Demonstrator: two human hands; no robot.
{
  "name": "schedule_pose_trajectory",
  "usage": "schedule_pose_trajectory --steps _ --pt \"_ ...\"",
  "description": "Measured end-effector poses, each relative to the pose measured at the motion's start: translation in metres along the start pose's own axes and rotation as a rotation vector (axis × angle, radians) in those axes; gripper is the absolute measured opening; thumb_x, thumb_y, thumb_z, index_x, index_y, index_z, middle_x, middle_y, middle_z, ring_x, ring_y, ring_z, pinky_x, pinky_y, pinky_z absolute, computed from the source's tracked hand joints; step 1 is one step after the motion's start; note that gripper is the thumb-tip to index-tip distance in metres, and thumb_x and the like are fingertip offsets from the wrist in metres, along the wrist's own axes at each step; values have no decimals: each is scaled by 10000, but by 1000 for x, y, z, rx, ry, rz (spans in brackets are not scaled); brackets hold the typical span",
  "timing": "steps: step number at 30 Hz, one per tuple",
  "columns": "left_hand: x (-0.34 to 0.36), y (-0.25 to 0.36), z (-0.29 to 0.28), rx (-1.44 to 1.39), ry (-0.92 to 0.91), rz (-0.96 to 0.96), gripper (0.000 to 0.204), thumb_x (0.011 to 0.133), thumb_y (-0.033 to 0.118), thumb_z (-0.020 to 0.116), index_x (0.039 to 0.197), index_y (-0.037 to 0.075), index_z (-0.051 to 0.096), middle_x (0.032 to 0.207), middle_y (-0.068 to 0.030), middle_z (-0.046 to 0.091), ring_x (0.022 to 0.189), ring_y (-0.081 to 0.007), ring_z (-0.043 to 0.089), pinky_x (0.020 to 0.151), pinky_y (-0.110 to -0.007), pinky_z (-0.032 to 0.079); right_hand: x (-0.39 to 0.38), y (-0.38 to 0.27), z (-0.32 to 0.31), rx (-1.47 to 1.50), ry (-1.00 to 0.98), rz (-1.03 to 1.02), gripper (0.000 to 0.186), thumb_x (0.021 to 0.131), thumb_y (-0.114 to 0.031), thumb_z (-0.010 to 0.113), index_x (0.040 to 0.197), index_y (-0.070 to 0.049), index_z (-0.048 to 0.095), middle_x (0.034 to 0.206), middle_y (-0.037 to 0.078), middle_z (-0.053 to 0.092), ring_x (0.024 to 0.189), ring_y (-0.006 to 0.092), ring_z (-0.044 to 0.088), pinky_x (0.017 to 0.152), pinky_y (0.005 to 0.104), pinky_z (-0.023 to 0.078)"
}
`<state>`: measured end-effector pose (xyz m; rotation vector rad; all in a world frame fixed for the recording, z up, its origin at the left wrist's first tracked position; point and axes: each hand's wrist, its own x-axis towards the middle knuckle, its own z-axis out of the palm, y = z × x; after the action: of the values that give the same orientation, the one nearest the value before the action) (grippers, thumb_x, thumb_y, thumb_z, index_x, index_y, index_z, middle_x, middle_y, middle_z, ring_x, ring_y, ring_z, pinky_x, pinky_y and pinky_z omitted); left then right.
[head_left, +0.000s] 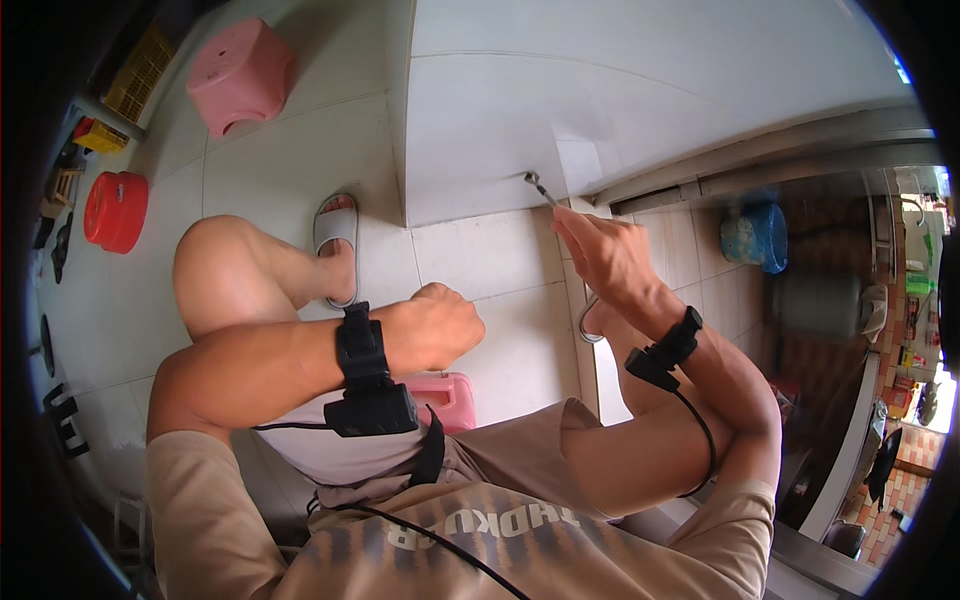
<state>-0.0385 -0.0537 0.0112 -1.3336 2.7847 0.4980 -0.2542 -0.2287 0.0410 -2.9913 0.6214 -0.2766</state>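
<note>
While my right hand (pixel 608 255) grips the thin metal tool (pixel 541 188) by the white panel (pixel 475 130), I'd best move slowly and hold its tip steady. My left hand (pixel 435 326) is curled closed; I can't tell if it hides anything.

White panel (pixel 480 115): bright, with a soft sheen and a paler patch low down
Tiled floor (pixel 500 335): pale midway, greyer toward the upper left
Right edge: blown-out white glare, the strongest light
Blue bucket (pixel 757 238): in dim shade
Metal rail (pixel 770 150): bowed by the fisheye
Right hand (pixel 605 252): fairly crisp
Outer rim: black vignette, details soft
</note>
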Motion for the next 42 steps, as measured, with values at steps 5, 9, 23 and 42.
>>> schedule_pose_trajectory --steps 5,9,23,42 --pt "2 1 -1 -31 -106 20 91 752 123 675 688 59 665 692 -91 672 687 -268 697 672 -346 526 2 6 -16 3 192 33 128 938 -108 704 1036 -30 680 728 97 694 595 270 674 489 373 502" --pt "2 1 -1 -68 -118 9 96 755 125 678 688 57 664 706 -99 675 715 -272 699 687 -351 521 -10 20 -6 5 204 26 128 922 -89 723 1032 -41 679 727 80 699 595 269 679 482 362 503" --pt "1 0 12 -82 -51 61 79 746 120 678 683 77 660 699 -95 661 728 -261 700 665 -368 509 -5 31 -12 -1 314 27 75 941 -98 690 921 -44 641 662 108 628 539 313 614 460 398 450" --pt "-1 1 4 -2 -67 66 83 723 91 688 680 93 617 699 -89 636 698 -257 679 680 -345 504 -27 79 -31 -111 357 318 95 936 -151 700 933 -61 729 678 144 671 606 350 672 551 406 523"
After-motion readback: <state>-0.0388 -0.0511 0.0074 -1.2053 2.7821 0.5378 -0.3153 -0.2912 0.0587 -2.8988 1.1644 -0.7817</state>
